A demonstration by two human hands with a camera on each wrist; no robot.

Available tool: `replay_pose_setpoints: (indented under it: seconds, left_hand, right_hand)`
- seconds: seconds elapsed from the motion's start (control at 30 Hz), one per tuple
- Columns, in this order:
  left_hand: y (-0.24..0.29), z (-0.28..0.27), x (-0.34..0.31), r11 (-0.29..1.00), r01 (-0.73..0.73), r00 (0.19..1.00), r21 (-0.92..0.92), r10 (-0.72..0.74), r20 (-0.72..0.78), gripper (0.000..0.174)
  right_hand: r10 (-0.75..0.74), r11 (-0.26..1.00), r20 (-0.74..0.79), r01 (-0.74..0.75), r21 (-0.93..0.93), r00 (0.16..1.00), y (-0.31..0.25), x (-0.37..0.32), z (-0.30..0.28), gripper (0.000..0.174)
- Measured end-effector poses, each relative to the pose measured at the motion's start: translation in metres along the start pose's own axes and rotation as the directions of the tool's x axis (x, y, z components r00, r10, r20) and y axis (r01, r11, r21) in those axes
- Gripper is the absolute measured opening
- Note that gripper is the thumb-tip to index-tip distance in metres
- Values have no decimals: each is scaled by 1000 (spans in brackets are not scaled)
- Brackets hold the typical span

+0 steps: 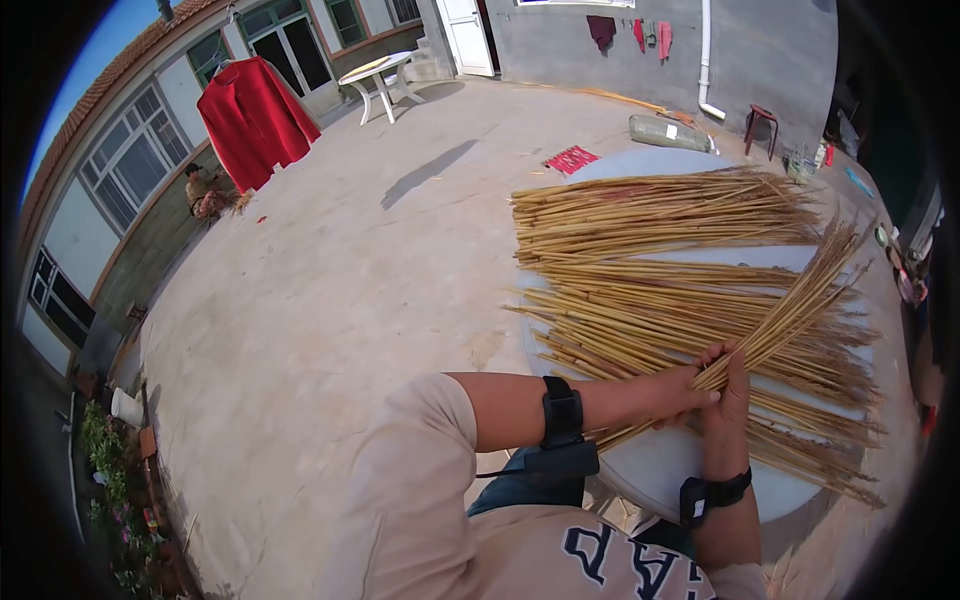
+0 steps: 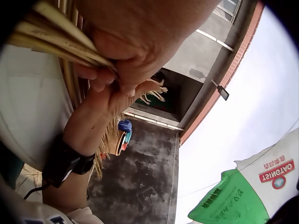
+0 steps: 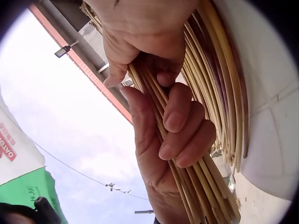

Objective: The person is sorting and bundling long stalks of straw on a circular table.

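Observation:
A small bundle of dried stalks point(image 1: 785, 325) with feathery tips slants up to the right over the table in the head view. My left hand point(image 1: 670, 395) grips its lower part; in the right wrist view that hand's fingers point(image 3: 189, 140) curl round the stalk shafts. Close beside it, higher on the bundle, my right hand point(image 1: 735, 395) grips the same stalks, its thumb point(image 3: 115, 70) along one side. The two hands nearly meet. In the left wrist view the left hand point(image 2: 149, 42) covers part of the bundle.
Rows of similar stalks point(image 1: 660, 215) lie across a pale round table point(image 1: 650, 470). Beyond are a bottle-like grey-green container point(image 1: 668, 132), a stool point(image 1: 762, 125) and a white table point(image 1: 378, 72). A red garment point(image 1: 255, 120) hangs at the left, near a seated person point(image 1: 205, 192).

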State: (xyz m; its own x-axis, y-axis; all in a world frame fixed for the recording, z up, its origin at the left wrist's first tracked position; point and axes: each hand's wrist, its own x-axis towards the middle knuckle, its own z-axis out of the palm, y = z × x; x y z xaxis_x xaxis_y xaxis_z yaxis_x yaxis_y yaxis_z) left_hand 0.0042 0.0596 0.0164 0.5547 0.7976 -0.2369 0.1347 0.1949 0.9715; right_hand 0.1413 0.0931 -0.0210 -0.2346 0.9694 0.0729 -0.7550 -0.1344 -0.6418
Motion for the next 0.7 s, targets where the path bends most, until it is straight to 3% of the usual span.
replay_pose_setpoints:
  seconds: [0.07,0.13,0.23,0.37,0.47,0.5,0.53,0.63,0.7]
  left_hand:
    - [7,-1,-2,1000,-24,999,-18,25,34,30]
    - [13,-3,-5,995,65,997,-71,-61,52,28]
    - [16,-8,-7,993,84,992,-87,-75,98,28]
    - [28,-20,-14,995,99,993,31,-101,63,27]
    - [57,-36,-27,988,105,993,116,-111,43,30]
    - [66,-45,-27,993,31,997,110,-39,67,35]
    - [78,-56,-30,991,43,997,127,-50,52,36]
    - [107,-93,-30,914,55,981,402,26,-191,36]
    - [114,-127,-24,820,38,940,571,164,-299,38]
  right_hand:
    - [-12,1000,54,10,23,998,-1,-1,1,23]
    - [-19,1000,136,18,5,991,-3,-1,4,28]
    - [25,999,222,-29,18,975,-6,1,1,33]
    - [-21,995,227,-3,102,974,-4,0,14,46]
    - [104,991,180,-118,67,978,-10,0,20,59]
    - [122,988,138,-134,80,983,-10,0,18,59]
    - [149,984,164,-162,70,975,-10,1,13,58]
    - [161,984,174,-171,45,971,-13,4,5,55]
    - [172,983,177,-181,36,969,-11,3,-1,53]
